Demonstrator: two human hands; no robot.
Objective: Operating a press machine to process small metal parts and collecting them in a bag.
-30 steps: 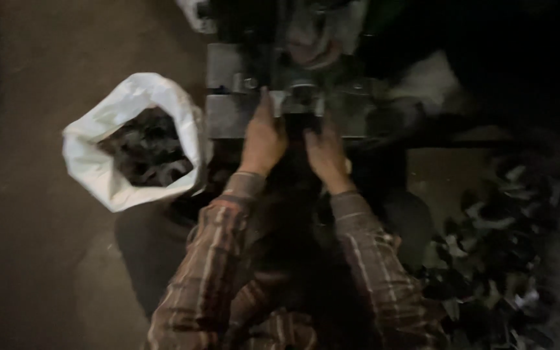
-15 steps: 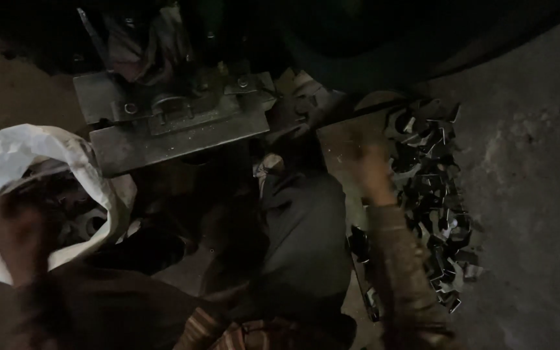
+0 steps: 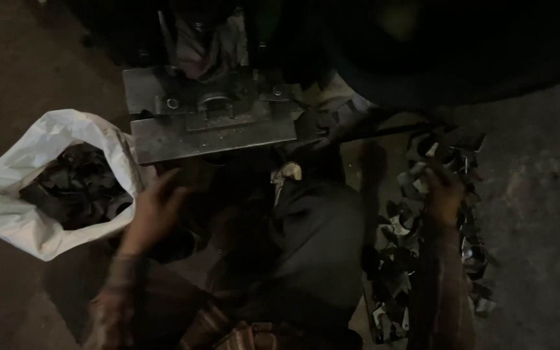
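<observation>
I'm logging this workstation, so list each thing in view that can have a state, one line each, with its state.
White sack: open at the top, holding dark metal pieces.
Metal press block: bare on its front plate, no hand on it.
Pile of metal pieces: loose, spread on the floor.
Left hand: blurred, beside the sack, fingers spread, holding nothing that shows.
Right hand: down on the pile; its grip cannot be made out.

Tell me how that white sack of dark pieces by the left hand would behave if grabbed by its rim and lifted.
The white sack looks like thin, crumpled fabric or plastic, so its rim would probably fold and bunch rather than hold shape. It is well filled with dark pieces, likely metal, so probably heavy for its size and apt to sag. The left hand is beside it.
</observation>
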